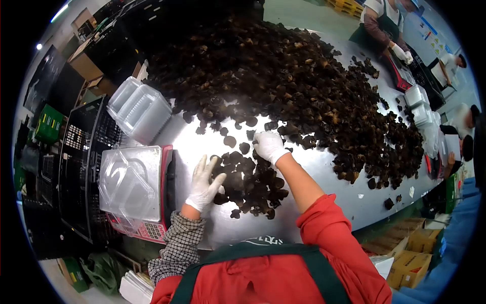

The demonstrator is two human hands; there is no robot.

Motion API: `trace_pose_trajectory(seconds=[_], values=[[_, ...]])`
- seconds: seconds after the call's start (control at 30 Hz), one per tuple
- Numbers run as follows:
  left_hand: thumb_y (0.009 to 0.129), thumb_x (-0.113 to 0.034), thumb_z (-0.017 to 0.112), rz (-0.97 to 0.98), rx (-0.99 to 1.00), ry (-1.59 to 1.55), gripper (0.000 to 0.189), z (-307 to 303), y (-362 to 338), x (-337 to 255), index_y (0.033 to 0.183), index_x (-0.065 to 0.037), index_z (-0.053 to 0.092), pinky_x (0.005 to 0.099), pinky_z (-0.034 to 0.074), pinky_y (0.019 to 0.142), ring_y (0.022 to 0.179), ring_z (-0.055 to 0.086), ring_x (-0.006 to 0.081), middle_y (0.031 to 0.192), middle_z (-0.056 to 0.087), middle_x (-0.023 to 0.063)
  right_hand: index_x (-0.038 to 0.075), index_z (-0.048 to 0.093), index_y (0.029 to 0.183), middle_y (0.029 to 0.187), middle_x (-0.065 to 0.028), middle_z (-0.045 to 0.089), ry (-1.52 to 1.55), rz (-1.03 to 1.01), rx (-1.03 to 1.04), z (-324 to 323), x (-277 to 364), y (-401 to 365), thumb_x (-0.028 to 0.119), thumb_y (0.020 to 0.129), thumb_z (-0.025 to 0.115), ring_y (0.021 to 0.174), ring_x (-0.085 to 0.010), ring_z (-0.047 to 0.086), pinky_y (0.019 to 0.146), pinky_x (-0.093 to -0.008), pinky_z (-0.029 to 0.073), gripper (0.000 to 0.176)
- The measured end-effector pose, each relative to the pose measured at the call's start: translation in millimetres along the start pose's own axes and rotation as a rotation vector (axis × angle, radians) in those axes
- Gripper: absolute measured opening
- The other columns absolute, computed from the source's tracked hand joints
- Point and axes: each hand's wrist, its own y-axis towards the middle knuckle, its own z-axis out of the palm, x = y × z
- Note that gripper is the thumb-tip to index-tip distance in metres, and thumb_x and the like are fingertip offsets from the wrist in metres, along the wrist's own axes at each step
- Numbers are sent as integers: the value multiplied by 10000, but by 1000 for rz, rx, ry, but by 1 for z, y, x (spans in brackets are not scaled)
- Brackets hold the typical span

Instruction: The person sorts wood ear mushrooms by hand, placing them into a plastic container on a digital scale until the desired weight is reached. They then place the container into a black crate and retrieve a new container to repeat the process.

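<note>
A small pile of dark brown mushrooms (248,180), seemingly wood ears, lies on the shiny metal table (309,190) in front of me. My left hand (202,183), in a white glove, is at the left edge of this pile with fingers spread and thumb apart; it holds nothing. Just above the pile, my right hand (269,147), also gloved in white, has its fingers curled together. A dark mushroom (251,135) shows at these fingertips, seemingly pinched there. Beyond my hands a much larger heap of the same mushrooms (283,76) covers the table.
A red-edged scale (166,192) stands left, with a clear plastic lid (129,177) on it. Stacked clear trays (144,111) stand behind it, black crates (81,167) further left. Across the table a co-worker (382,25) stands near a red scale (400,76). Cardboard boxes (410,268) sit low at right.
</note>
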Motion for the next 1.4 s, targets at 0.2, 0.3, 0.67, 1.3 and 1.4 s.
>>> trace_pose_trajectory(seconds=[0.2,0.3,0.67,1.3,1.4], values=[[857,-233,625,-77,-169,-89,568,7,-35,21,1334,14,440,399,306,1078,1314,353,376,1415,347,268,-5,625,939,885,-107,636,1001,125,-329,-77,-37,-86,59,819,619,798,-174,607,742,-286,483,136],[799,-198,671,-34,-235,-12,698,21,-58,36,1379,25,354,434,247,1100,1341,291,384,1446,294,258,-31,616,965,903,-68,649,692,394,-374,-120,-99,-190,25,834,609,832,-122,598,753,-252,475,142],[725,-288,737,132,-121,140,871,44,-76,36,1384,65,291,491,197,1106,1342,227,456,1453,218,311,17,622,1021,979,-172,605,-65,669,-573,-95,-121,-366,173,768,695,939,-346,586,821,-413,479,306],[828,-394,587,-5,-72,49,682,49,-75,47,1343,5,386,453,358,965,1126,459,413,1234,488,243,103,634,952,958,-134,614,141,191,-270,-12,-56,-103,223,827,581,936,-306,598,827,-391,475,181],[759,-234,674,65,-179,33,727,55,-75,49,1331,86,361,467,226,1105,1331,272,415,1431,292,287,85,617,900,929,-137,621,322,260,-340,-19,-56,-120,259,841,583,918,-311,600,815,-397,471,187]])
